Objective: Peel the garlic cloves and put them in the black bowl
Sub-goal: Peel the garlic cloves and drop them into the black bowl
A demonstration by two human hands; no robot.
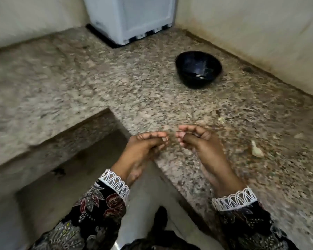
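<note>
I am seeing the black bowl (198, 69) sitting on the speckled granite counter (116, 83) near the far right wall, glossy and dark, with pale bits lying in its bottom; my left hand (145, 146) is pinching a thin scrap of skin (167, 139) at its fingertips; my right hand (197, 139) is curling its fingers, though what they are holding I cannot tell; a pale garlic clove (257, 151) is lying just right of that hand; a white appliance (132, 17) is standing in the corner beyond.
</note>
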